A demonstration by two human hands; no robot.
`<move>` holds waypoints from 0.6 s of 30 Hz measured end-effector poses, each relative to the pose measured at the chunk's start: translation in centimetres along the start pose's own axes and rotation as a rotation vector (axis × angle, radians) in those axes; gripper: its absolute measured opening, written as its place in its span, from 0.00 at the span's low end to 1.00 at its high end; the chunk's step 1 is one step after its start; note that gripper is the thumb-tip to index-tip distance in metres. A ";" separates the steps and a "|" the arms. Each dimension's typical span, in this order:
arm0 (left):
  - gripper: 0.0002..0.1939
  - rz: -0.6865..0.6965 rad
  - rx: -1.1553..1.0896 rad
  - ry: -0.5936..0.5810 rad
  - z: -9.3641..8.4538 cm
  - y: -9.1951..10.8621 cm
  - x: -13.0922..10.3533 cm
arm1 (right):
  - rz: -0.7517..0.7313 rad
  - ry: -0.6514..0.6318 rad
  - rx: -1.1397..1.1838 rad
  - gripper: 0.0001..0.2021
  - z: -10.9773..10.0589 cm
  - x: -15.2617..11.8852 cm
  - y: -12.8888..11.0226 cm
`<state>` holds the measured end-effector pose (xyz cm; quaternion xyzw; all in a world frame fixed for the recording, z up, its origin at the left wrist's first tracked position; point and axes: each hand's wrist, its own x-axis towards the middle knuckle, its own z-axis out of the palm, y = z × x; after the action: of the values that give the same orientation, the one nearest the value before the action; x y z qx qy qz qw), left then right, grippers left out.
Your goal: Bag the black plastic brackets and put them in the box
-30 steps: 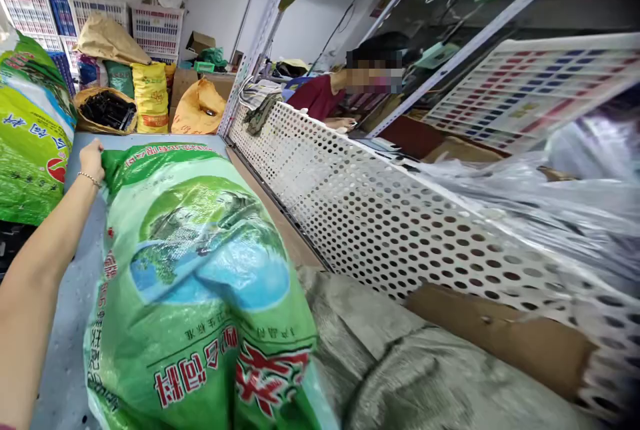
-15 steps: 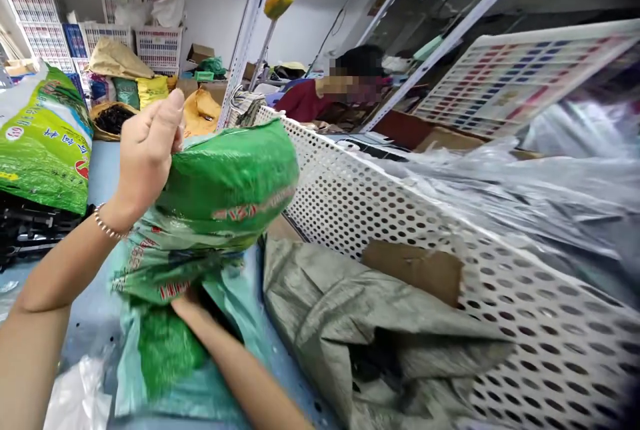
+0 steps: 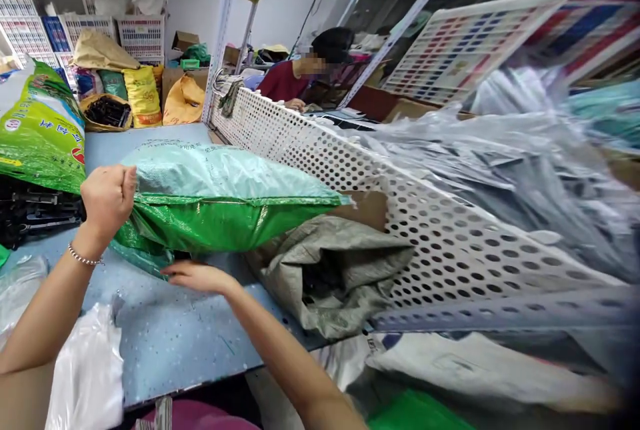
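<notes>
A green and pale-teal woven sack lies stretched sideways over the blue table. My left hand, with a beaded bracelet at the wrist, is closed in a fist round the sack's left end. Below the sack's lower edge is my right hand, its fingers pointing left and touching the teal edge; what they hold, if anything, is unclear. To the right, a grey-green sack stands with its mouth open and dark items inside.
White perforated panel runs along the right side, with clear plastic bags behind it. A yellow-green bag and black parts are at left. A person in red works beyond the panel. White plastic lies front left.
The green sack has come down from its raised, bunched position and now lies extended to the right. My left hand has moved lower and left; my right hand has come out from under the sack's folds.
</notes>
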<state>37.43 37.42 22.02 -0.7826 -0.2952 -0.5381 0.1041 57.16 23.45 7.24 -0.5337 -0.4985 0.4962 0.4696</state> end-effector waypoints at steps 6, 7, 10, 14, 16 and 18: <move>0.26 -0.185 -0.090 0.078 0.5 -2.2 -1.2 | 0.197 0.520 0.115 0.38 -10.6 -6.2 2.9; 0.25 -0.206 -0.128 0.093 0.6 -2.5 -1.7 | 0.171 0.603 0.115 0.38 -11.4 -6.2 3.3; 0.26 -0.235 -0.271 0.210 1.2 -3.0 -4.5 | -0.042 0.976 0.032 0.31 -12.9 -4.9 4.0; 0.48 -0.378 -0.438 0.143 2.7 -1.8 -9.7 | -0.479 1.319 0.180 0.30 -15.3 -2.3 3.3; 0.41 -0.456 -0.478 0.058 3.8 -0.7 -11.3 | -0.490 1.246 0.376 0.31 -17.0 -1.2 2.5; 0.36 -0.481 -0.510 0.049 4.7 0.1 -11.6 | -0.394 1.270 0.467 0.29 -18.5 -0.5 1.4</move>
<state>38.30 35.55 9.72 -0.6783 -0.3245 -0.6223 -0.2175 75.73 22.71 7.07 -0.5052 -0.0959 0.0886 0.8531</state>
